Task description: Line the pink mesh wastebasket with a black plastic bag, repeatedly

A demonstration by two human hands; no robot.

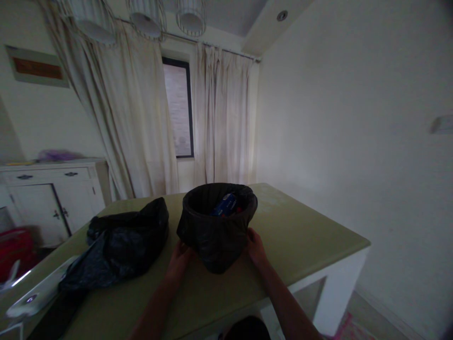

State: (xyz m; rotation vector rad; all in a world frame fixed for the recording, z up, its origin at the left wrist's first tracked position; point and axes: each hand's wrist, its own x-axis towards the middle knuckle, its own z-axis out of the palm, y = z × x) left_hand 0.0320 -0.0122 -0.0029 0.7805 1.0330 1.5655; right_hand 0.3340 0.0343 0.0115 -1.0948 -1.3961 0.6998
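Three pendant lamps [147, 22] hang at the upper left, near pale curtains [129, 113] that flank a dark-framed window [180, 115]; a white cabinet [31, 205] stands at the left with a purple bundle [58, 155] on top and a red object [17, 251] low before it, while a pink-patterned mat [350, 329] lies at the lower right

I have two grips, my left grip [181, 255] and my right grip [255, 244]. I count two black bags: one loose bag [120, 250] and one round-topped bag [215, 241]. Inside the round one I see one blue pack [225, 204], plus some red bits [239, 209] too hidden to count. There is one worktop [293, 236], three lamps [147, 21], two curtains [130, 108], one window [179, 108], and one white cupboard [31, 208] with two doors [75, 200].
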